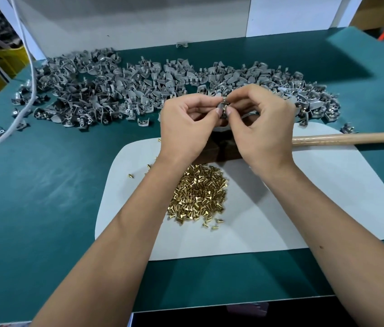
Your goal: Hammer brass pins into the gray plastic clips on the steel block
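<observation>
Gray clip (222, 109) pinched between left hand (186, 128), right hand (260, 128) grips

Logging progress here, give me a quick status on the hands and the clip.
Left hand and right hand both pinch one gray clip. Hammer handle idle on table. Nothing in the way.

Single view only: head-worn wide-angle camera, looking forward and steeply down over green bench (44, 185). Close range: both forearms enter from bottom edge, left hand (186, 128) and right hand (261, 128) meet near frame centre. White mat (304, 197) fills lower middle; clip heap (115, 90) spans far bench; white back wall (139, 17) at top. Straight lines bow toward edges. No second view, so no shared area.
</observation>
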Demonstrator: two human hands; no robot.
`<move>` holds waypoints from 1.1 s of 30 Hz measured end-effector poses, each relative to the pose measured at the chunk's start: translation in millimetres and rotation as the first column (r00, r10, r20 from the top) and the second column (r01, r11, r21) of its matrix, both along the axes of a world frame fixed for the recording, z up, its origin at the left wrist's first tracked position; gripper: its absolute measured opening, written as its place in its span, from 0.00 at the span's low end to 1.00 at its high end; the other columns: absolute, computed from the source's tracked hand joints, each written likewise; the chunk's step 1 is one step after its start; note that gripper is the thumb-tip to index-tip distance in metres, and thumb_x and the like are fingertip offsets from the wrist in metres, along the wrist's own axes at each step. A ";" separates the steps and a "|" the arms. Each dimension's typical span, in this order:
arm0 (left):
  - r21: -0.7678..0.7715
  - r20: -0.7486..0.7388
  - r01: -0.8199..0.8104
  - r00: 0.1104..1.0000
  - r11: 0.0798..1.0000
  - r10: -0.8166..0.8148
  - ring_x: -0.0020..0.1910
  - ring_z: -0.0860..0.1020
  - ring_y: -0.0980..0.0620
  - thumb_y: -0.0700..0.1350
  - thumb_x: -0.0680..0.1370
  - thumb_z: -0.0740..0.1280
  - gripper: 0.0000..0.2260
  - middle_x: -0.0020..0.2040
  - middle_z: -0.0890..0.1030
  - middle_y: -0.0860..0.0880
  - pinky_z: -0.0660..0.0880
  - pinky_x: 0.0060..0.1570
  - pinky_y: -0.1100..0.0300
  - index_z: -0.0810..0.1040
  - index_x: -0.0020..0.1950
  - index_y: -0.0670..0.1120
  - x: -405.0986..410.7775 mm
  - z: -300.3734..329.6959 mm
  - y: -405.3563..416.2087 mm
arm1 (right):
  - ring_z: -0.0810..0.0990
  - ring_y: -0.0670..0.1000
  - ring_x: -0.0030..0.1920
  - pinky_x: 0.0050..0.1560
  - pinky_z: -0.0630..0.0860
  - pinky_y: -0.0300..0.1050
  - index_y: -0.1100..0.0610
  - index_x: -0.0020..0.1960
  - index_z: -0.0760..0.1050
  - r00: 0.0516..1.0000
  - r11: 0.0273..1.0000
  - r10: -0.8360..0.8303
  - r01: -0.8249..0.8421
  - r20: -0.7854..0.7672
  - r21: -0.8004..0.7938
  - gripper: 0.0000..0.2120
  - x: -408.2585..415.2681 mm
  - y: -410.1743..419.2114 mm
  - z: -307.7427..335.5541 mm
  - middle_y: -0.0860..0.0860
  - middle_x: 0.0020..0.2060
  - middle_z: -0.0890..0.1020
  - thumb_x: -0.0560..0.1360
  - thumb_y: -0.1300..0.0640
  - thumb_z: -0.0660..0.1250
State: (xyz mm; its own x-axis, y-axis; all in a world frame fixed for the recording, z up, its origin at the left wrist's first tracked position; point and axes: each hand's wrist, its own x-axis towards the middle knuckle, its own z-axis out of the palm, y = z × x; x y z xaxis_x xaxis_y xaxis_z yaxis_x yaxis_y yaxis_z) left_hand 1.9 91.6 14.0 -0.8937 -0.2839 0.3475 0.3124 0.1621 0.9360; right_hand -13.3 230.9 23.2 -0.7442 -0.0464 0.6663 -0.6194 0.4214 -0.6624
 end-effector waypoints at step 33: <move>-0.261 -0.051 0.045 0.997 0.964 -0.060 0.51 0.86 0.48 0.35 0.72 0.79 0.15 0.52 0.86 0.43 0.83 0.54 0.52 0.85 0.57 0.38 6.7 1.4 -5.9 | 0.85 0.44 0.44 0.47 0.84 0.46 0.60 0.51 0.79 0.987 0.986 0.144 -0.149 0.064 0.073 0.07 -7.1 18.5 -1.3 0.49 0.41 0.84 0.74 0.65 0.73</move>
State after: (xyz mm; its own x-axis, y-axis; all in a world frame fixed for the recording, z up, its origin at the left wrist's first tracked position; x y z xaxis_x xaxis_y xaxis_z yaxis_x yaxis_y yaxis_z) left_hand 8.6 85.7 15.5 -0.8811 -0.1300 0.4547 0.3795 0.3792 0.8439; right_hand -20.4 249.3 21.9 -0.7629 -0.2075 0.6123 -0.6396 0.3802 -0.6681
